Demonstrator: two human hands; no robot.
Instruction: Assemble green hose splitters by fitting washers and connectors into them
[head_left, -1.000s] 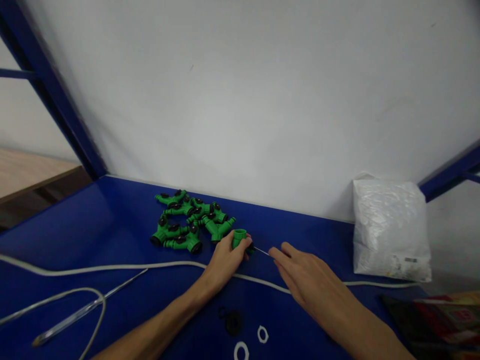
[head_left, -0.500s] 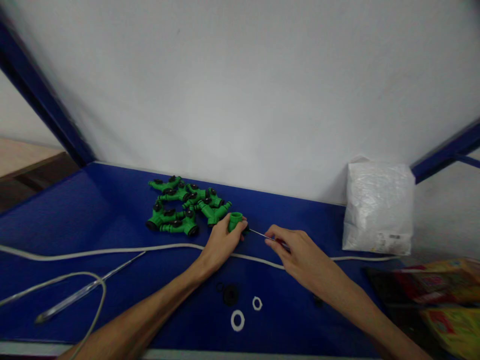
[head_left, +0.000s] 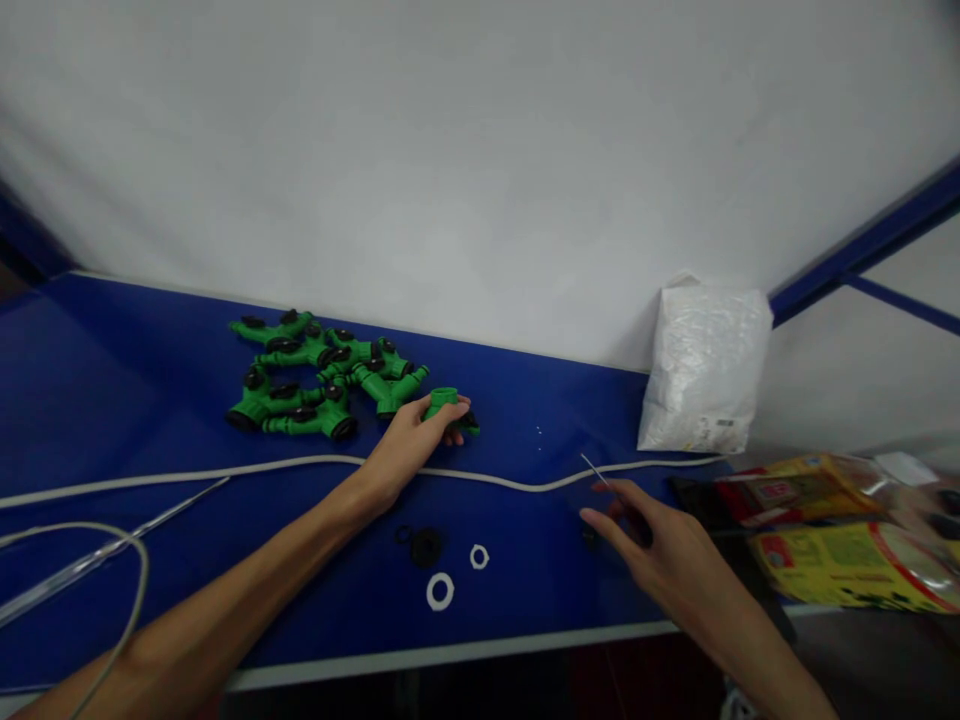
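My left hand [head_left: 409, 440] is closed around a green hose splitter [head_left: 444, 397], its round threaded opening facing up and a black part showing past my fingertips. My right hand [head_left: 649, 530] keeps a thin-shafted screwdriver [head_left: 596, 470] tucked in its fingers, the metal shaft pointing up and away to the left. Its thumb and forefinger are apart above a small black piece [head_left: 589, 537] on the table. Between my arms lie a black ring-shaped cap [head_left: 426, 547], a thin black O-ring [head_left: 403, 534], a white washer [head_left: 430, 592] and a smaller white hex nut [head_left: 473, 558].
Several green hose splitters [head_left: 300, 405] with black knobs are heaped at the back left of the blue table [head_left: 517, 610]. A white cable [head_left: 277, 466] crosses it. A clear rod [head_left: 112, 550] lies left, a white wrapped package [head_left: 705, 365] and colourful packets [head_left: 840, 560] right.
My right hand has drawn the screwdriver away from the green splitter, moving right and toward the small black piece. My left hand still holds the splitter. The view has shifted right.
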